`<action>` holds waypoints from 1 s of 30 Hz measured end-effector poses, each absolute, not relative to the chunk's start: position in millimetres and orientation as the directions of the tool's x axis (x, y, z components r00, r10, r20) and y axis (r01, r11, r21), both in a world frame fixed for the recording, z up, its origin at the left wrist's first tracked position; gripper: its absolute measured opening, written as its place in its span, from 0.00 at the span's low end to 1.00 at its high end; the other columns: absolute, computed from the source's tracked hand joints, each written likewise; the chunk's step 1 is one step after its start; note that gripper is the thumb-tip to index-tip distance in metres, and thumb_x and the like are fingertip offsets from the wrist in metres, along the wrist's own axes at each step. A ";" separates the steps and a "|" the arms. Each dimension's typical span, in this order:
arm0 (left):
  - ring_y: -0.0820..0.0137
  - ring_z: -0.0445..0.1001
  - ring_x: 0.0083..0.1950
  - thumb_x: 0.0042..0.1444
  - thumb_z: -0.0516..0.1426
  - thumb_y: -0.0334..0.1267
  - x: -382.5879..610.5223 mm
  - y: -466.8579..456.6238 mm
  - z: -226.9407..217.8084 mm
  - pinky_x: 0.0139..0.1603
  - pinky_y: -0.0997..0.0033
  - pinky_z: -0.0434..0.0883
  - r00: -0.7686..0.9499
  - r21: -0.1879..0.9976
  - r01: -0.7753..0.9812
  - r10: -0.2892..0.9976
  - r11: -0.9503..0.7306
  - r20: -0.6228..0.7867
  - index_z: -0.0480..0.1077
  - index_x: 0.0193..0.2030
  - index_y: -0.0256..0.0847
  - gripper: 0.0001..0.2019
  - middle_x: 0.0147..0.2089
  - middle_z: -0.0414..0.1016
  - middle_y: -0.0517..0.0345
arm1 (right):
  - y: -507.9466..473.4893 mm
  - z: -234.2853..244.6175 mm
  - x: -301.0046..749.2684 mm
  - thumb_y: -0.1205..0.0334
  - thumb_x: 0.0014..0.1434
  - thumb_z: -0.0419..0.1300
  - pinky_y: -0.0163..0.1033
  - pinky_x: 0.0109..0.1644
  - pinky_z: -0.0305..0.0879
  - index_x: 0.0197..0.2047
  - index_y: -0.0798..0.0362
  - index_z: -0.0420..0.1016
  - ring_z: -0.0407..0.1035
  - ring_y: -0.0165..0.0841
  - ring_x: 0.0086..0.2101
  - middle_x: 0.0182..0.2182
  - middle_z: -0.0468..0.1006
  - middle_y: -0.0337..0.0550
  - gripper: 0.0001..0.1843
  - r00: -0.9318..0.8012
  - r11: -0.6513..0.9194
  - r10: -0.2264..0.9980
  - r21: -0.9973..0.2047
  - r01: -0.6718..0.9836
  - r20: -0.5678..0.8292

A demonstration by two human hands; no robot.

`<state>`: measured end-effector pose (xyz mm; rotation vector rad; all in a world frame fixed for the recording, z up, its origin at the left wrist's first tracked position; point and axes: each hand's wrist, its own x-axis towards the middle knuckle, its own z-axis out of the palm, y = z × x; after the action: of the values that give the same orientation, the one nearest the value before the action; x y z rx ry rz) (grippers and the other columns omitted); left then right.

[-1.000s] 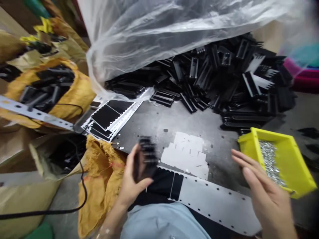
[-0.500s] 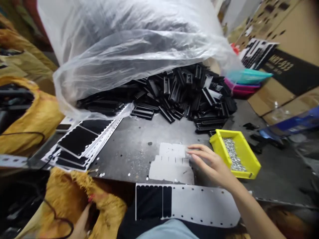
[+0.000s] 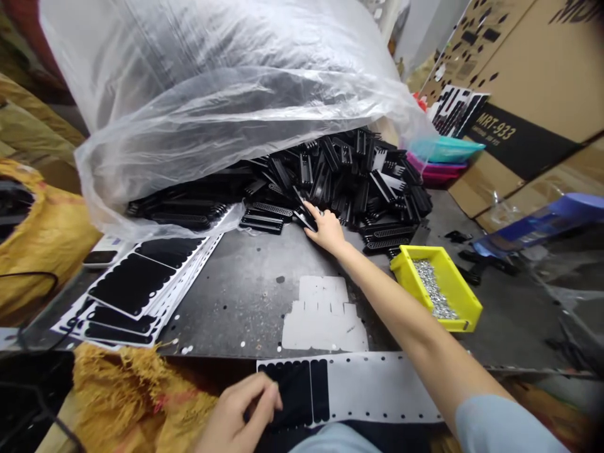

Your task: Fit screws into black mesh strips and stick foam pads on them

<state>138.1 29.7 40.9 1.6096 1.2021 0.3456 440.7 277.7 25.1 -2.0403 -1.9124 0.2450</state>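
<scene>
1 head-worn camera is looking forward and down over the light-blue shirt [image 3: 336,439]; the left hand [image 3: 230,415] is showing near at the bottom edge, the grey worktop [image 3: 231,277] is filling the middle, and the translucent plastic bag [image 3: 226,44] is rising behind

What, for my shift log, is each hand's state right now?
Left hand: loosely curled near the white sheet; whether it holds anything cannot be told.
Right hand: thumb and fingers parted at a black part; grip cannot be told.

The cardboard box [image 3: 542,94] bears "MRT-933" on black.
</scene>
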 end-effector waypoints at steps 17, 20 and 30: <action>0.60 0.75 0.59 0.59 0.65 0.29 209.8 136.9 -9.7 0.66 0.52 0.70 0.580 0.836 0.302 0.785 -0.457 0.220 0.74 0.61 0.47 0.23 0.57 0.77 0.51 | 61.5 46.2 492.3 0.56 0.58 0.70 0.63 0.71 0.62 0.74 0.32 0.58 0.63 0.51 0.67 0.68 0.66 0.47 0.45 -0.341 0.137 0.927 -0.706 0.695 -0.156; 0.57 0.74 0.58 0.56 0.69 0.35 208.9 138.0 -5.5 0.64 0.49 0.70 0.580 0.780 0.382 0.786 -0.496 0.215 0.76 0.56 0.44 0.20 0.55 0.78 0.50 | 52.0 34.6 495.7 0.52 0.60 0.70 0.67 0.71 0.60 0.76 0.32 0.53 0.61 0.54 0.68 0.68 0.65 0.49 0.47 -0.241 0.162 0.970 -0.649 0.743 -0.033; 0.59 0.73 0.60 0.59 0.66 0.34 208.6 147.2 0.7 0.66 0.49 0.68 0.616 0.777 0.408 0.773 -0.480 0.153 0.73 0.59 0.44 0.20 0.57 0.78 0.51 | 17.2 4.9 508.7 0.58 0.70 0.61 0.60 0.61 0.72 0.65 0.39 0.73 0.72 0.46 0.57 0.56 0.78 0.48 0.21 -0.095 0.249 0.960 -0.643 0.724 0.265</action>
<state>208.6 147.2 0.7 2.1178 0.9239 0.6472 508.7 17.2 4.9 -1.5327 -1.8781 0.4671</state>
